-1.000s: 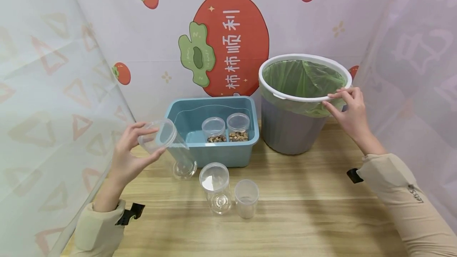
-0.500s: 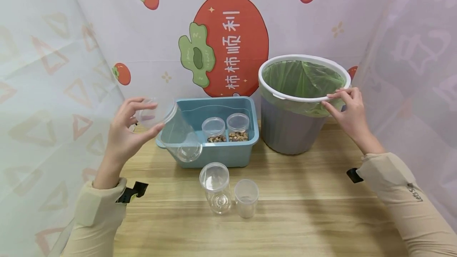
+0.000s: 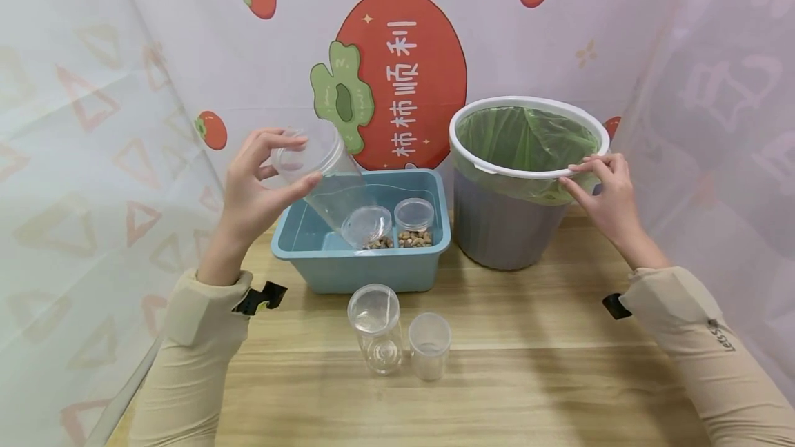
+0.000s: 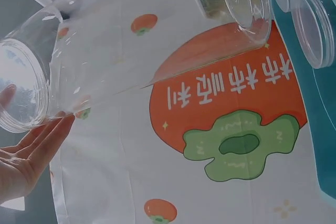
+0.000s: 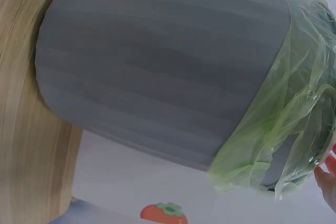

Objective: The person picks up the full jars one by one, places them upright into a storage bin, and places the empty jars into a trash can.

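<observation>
Clear jar tipped over the blue bin

My left hand (image 3: 261,181) grips the empty clear jar (image 3: 326,181) by its lid end; since a second ago I've lifted it off the table, above the blue bin (image 3: 323,264). My right hand (image 3: 605,192) still clasps the trash can (image 3: 497,226) rim.

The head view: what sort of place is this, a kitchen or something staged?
Likely a staged tabletop booth, not a kitchen: a persimmon-printed backdrop wraps a wooden table, which holds only a blue tub, clear jars and a lined bin.
</observation>
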Tool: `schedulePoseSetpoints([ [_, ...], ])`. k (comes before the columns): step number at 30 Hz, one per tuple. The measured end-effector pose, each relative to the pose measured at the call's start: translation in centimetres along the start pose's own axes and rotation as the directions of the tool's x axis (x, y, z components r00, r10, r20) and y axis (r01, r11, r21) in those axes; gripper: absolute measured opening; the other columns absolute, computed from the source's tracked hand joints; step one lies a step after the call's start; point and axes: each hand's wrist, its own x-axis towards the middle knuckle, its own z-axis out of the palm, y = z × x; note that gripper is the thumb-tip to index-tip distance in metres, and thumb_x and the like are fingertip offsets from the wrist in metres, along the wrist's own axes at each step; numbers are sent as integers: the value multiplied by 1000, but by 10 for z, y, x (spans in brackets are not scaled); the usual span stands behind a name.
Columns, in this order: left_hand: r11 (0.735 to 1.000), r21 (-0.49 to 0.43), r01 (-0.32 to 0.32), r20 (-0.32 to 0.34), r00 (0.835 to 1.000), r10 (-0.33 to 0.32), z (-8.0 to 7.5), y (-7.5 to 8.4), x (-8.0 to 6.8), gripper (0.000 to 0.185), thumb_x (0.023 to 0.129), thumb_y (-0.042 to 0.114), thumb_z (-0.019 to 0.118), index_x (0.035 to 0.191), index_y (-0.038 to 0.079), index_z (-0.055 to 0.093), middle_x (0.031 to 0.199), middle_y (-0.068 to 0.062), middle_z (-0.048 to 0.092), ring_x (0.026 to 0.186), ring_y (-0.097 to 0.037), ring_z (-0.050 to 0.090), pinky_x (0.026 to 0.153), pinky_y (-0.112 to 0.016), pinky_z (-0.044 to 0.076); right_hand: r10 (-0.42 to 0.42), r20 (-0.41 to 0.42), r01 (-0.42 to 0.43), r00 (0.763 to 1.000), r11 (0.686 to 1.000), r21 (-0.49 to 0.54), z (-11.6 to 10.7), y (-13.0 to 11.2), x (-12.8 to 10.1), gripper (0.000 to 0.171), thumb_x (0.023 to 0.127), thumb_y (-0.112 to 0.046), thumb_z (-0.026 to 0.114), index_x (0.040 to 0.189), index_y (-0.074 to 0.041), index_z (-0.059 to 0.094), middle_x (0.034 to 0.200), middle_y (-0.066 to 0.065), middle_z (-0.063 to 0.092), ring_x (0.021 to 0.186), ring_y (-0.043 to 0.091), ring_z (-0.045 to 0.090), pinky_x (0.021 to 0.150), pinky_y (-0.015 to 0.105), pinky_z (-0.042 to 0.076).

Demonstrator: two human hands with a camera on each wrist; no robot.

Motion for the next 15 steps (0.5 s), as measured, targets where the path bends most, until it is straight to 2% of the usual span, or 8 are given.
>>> schedulePoseSetpoints([
  [4, 999, -17, -34, -3, 999, 34, 12, 2, 13, 40, 66, 2, 74, 104, 3, 61, 102, 10, 53, 102, -10, 47, 67, -16, 47, 0, -3, 0, 1000, 1000, 1, 0, 0, 0, 27, 65, 8, 73, 89, 9, 60, 100, 27, 45, 100, 41, 40, 81, 40, 28],
  [12, 991, -76, -114, -24, 993, 112, 42, 6, 43, 40, 69, 8, 74, 105, 1, 59, 105, -6, 53, 96, -12, 50, 70, -26, 50, -1, -9, 1, 1000, 1000, 3, 0, 0, -1, 27, 64, 9, 73, 88, 9, 60, 99, 26, 45, 99, 40, 40, 82, 39, 29],
  [15, 988, -110, -111, -36, 994, 108, 52, 9, 53, 40, 70, 8, 74, 105, 0, 58, 104, -7, 52, 97, -13, 49, 71, -27, 51, -2, -3, 2, 1000, 1000, 5, 1, 1, -1, 27, 65, 8, 73, 89, 9, 60, 100, 26, 44, 100, 40, 40, 82, 39, 28],
])
